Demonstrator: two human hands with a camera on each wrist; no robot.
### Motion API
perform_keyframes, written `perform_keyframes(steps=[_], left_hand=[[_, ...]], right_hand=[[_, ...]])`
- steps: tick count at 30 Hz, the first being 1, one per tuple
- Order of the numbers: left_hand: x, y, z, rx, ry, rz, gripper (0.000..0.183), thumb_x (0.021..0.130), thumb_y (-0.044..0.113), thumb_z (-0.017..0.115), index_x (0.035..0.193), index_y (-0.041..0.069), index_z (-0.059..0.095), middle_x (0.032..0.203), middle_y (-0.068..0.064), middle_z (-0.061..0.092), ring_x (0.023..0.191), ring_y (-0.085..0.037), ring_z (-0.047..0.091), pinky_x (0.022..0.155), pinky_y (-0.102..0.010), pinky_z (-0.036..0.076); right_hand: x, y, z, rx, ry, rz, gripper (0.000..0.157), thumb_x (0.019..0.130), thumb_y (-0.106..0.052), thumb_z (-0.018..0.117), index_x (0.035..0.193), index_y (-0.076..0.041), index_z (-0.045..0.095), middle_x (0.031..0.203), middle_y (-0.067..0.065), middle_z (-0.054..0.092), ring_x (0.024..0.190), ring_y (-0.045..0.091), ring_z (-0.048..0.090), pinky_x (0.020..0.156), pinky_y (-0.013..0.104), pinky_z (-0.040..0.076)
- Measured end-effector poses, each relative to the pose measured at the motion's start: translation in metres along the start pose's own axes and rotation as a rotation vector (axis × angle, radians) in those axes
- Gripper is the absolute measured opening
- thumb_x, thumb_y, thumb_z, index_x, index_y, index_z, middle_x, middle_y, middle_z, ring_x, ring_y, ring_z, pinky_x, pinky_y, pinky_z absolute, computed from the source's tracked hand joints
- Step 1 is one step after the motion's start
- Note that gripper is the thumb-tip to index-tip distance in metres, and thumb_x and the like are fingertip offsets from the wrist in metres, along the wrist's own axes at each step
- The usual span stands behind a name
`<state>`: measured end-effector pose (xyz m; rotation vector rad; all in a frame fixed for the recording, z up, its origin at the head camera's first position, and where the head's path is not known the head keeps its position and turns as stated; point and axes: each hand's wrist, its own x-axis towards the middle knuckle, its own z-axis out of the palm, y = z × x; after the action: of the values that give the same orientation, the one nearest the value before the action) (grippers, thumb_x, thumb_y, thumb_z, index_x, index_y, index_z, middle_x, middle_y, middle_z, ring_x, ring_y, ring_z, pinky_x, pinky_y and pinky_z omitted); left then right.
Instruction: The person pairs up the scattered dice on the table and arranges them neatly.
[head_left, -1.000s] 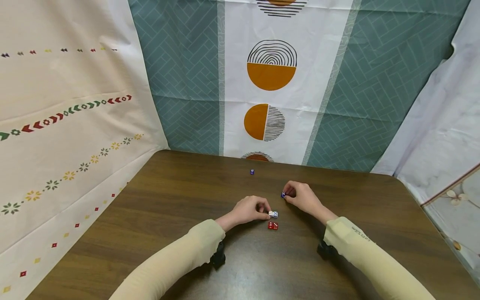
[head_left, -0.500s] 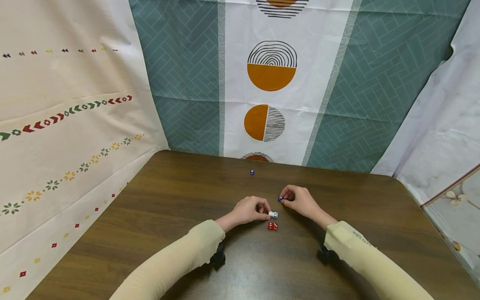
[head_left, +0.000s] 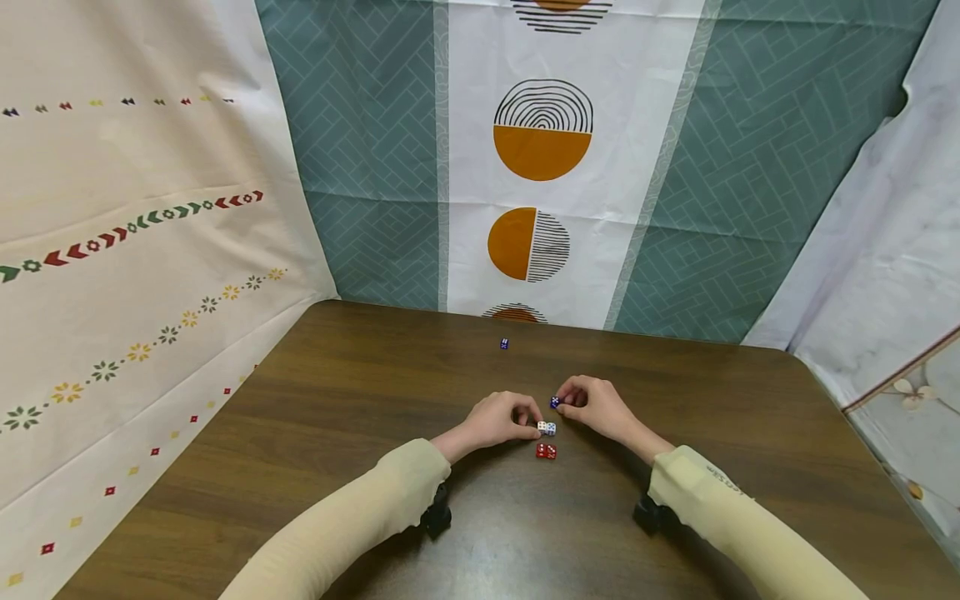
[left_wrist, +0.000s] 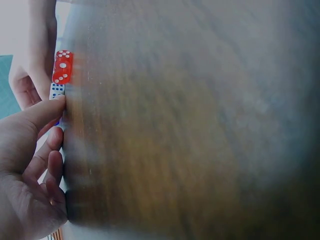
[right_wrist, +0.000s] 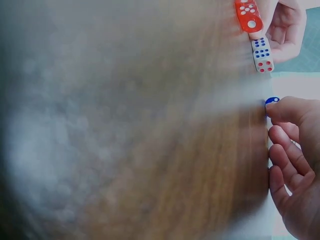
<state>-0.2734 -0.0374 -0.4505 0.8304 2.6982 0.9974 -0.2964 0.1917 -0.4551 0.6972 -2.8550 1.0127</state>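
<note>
My left hand (head_left: pixel 498 419) has its thumb and forefinger around the left one of two white dice (head_left: pixel 551 429), which stand side by side on the table. In the left wrist view, the thumb tip covers part of a white die (left_wrist: pixel 57 90). My right hand (head_left: pixel 600 407) pinches a blue die (head_left: pixel 555 402) just beyond the white pair; the thumb hides much of that blue die (right_wrist: pixel 272 100) in the right wrist view. Two red dice (head_left: pixel 546 451) sit together on the near side of the white ones.
Another blue die (head_left: pixel 504 343) lies by itself toward the far edge of the brown wooden table (head_left: pixel 360 375). Hanging cloths (head_left: pixel 375 167) enclose the table at the back and both sides.
My right hand has drawn the blue die nearer and to the left, closer to the white dice. The left hand, the red dice and the far blue die have stayed put.
</note>
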Motion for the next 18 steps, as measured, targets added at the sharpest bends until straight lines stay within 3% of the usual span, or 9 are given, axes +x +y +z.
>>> perform_keyframes(steps=[18], left_hand=[[0.0000,-0.0010,0.0008,0.010,0.004,0.009,0.012,0.086,0.029,0.077,0.094,0.023,0.072,0.068,0.011,0.052,0.060,-0.003,0.042,0.058,-0.019,0.031]], right_hand=[[-0.0049,-0.0038,0.0020,0.056,-0.042,-0.005,0.012,0.085,-0.016,0.076,0.095,-0.013,0.069,0.077,-0.002,0.060,0.067,0.011,0.052,0.061,0.022,0.044]])
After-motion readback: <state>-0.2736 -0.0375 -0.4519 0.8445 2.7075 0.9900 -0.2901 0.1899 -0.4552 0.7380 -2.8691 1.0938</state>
